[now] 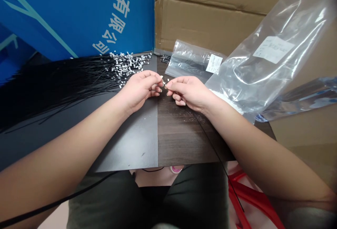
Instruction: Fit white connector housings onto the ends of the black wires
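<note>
My left hand [146,88] is closed in a pinch, thumb against forefinger, on a small white piece [164,83] that shows in the narrow gap between my hands. My right hand [187,91] is pinched too, with its fingertips almost meeting those of the left. From under it a thin black wire [210,141] runs down over the table's front edge toward the lower right. The wire's upper end is hidden by the fingers. Left of my hands lies a large bundle of black wires [65,81], their ends tipped with small white connectors [127,66].
A clear bag with a label [195,59] lies behind my right hand. A larger clear bag [252,71], white pieces at its bottom, stands on the right. A blue panel [79,15] and cardboard [210,22] rise behind the dark table [181,141].
</note>
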{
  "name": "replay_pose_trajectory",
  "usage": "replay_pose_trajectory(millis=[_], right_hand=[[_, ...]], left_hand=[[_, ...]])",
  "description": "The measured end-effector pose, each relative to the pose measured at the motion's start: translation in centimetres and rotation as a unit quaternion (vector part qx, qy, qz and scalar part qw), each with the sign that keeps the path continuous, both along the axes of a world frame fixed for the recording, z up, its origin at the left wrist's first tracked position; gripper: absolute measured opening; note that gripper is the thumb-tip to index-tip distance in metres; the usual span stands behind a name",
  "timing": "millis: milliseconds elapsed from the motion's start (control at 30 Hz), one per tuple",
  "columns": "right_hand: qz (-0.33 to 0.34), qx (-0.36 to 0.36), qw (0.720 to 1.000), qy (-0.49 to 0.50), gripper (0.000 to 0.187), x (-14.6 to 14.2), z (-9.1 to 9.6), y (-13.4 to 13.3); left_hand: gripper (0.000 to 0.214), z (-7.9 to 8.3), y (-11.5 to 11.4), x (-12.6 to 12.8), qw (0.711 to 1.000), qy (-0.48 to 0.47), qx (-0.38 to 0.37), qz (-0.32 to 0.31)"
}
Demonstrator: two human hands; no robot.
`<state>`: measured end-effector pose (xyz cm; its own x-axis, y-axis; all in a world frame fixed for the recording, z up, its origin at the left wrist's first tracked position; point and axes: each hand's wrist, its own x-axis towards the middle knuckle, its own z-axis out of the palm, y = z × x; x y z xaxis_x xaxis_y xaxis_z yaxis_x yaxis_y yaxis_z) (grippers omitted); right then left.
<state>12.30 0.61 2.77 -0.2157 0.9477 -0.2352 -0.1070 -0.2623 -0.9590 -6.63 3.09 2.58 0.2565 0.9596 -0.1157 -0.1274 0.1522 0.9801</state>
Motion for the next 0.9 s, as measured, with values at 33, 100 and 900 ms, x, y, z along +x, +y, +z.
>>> replay_pose_trajectory(millis=[33,100,900], right_hand=[[-0.005,0.004,1.0,-0.005,0.014,-0.04,0.05,-0.02],[-0.016,0.011,1.0,-0.018,0.015,-0.2,0.23,-0.11],[-0.016,0.035,0.999,-0.025,0.018,-0.31,0.76,-0.41]], left_hand=[[0.013,-0.04,-0.02,-0.02,1.0,0.002,0.003,-0.005],[0.013,-0.13,-0.05,-0.06,1.0,0.005,0.007,-0.014],[0.019,-0.18,0.32,-0.55,0.999,0.01,0.013,-0.05]])
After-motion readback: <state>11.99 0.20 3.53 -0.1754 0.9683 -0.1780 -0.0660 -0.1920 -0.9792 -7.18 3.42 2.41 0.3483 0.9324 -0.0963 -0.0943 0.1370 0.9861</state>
